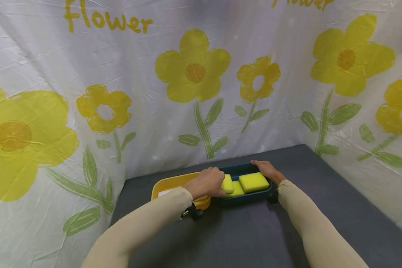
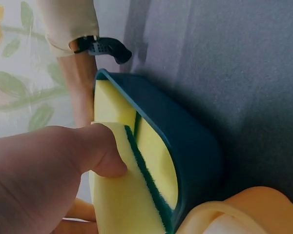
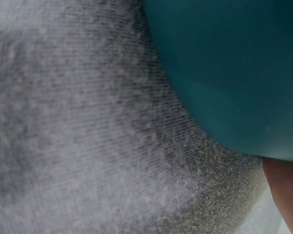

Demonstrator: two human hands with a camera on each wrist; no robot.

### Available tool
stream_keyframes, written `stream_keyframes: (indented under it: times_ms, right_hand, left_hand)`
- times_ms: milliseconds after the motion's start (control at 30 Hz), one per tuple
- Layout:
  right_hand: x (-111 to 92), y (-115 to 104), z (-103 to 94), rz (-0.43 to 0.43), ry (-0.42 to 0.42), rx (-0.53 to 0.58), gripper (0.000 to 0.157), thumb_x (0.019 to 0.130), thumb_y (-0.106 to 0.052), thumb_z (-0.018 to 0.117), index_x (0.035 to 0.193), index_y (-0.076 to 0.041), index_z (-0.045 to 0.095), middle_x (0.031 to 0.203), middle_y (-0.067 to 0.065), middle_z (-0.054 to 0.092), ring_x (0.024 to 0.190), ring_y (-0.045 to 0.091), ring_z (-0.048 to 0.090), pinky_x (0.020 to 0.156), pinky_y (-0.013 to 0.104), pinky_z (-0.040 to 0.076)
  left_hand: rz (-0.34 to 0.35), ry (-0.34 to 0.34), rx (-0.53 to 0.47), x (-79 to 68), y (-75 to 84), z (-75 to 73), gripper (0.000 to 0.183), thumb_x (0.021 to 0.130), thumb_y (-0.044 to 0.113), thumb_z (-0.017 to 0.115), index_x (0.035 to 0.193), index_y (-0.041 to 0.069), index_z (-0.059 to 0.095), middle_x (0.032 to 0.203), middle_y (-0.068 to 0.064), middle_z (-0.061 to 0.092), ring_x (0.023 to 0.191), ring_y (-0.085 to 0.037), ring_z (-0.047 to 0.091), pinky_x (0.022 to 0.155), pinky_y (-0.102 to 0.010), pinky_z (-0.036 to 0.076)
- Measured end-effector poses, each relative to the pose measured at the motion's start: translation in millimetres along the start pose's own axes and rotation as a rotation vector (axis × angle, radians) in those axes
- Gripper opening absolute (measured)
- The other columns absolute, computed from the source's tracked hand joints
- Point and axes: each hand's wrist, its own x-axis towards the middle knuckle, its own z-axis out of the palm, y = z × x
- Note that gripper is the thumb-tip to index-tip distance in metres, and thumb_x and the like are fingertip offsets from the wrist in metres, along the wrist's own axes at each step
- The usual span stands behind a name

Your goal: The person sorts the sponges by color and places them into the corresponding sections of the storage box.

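My left hand (image 1: 207,182) pinches a yellow sponge (image 2: 119,195) with a dark green scouring side. It holds this sponge at the left end of a dark blue bin (image 1: 236,201), close to the rim. Inside the bin lie two more yellow sponges; one sponge (image 1: 254,182) leans on top toward the right end. At that right end, my right hand (image 1: 268,170) grips the bin around its far corner. Up close in the right wrist view, the bin's smooth side (image 3: 234,73) fills the upper right, with a finger (image 3: 285,190) against it.
An orange-yellow bin (image 1: 169,181) stands immediately left of the blue one, partly behind my left forearm, with something white (image 1: 164,192) in it. Both sit on a dark grey tabletop (image 1: 234,238). A white curtain (image 1: 147,141) printed with yellow flowers hangs behind and along the sides.
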Motion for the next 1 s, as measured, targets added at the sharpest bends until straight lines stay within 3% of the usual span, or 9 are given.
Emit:
stream_keyframes:
  times_ms: [333,533,767,1000]
  right_hand:
    - [1.0,0.3,0.5,0.015,-0.001,0.011,0.071,0.119,-0.048,0.038,0.168,0.002,0.035,0.177,0.030,0.025,0.165,0.052,0.019,0.133,0.067,0.020]
    - [0.6,-0.1,1.3,0.023,0.014,0.008,0.071,0.119,-0.049,0.039,0.168,0.001,0.037,0.177,0.029,0.026,0.165,0.051,0.020,0.133,0.066,0.021]
    - [-1.0,0.0,1.8,0.014,0.000,0.004,0.070,0.119,-0.048,0.037,0.169,0.002,0.035,0.177,0.029,0.025,0.165,0.052,0.019,0.133,0.066,0.020]
    - [0.0,0.0,-0.1,0.000,0.007,0.000,0.068,0.120,-0.046,0.037,0.168,0.001,0.036,0.177,0.029,0.026,0.165,0.051,0.020,0.133,0.066,0.020]
  left_hand:
    - [-0.047,-0.050,-0.073,22.2,1.8,16.4,0.032,0.095,0.042,0.084,0.098,0.014,0.070,0.078,0.002,0.059,0.065,-0.015,0.052,0.060,-0.027,0.046]
    - [-0.071,-0.042,-0.081,34.6,4.8,25.3,0.031,0.096,0.041,0.082,0.088,0.016,0.067,0.072,0.002,0.050,0.061,-0.014,0.047,0.058,-0.028,0.041]
    - [-0.081,-0.050,-0.131,44.8,5.2,34.6,0.031,0.097,0.043,0.081,0.096,0.014,0.069,0.077,0.001,0.056,0.066,-0.016,0.052,0.062,-0.029,0.046]
    - [-0.052,-0.047,-0.161,49.8,6.9,40.7,0.030,0.097,0.041,0.083,0.094,0.014,0.068,0.075,0.001,0.056,0.064,-0.015,0.052,0.061,-0.028,0.044]
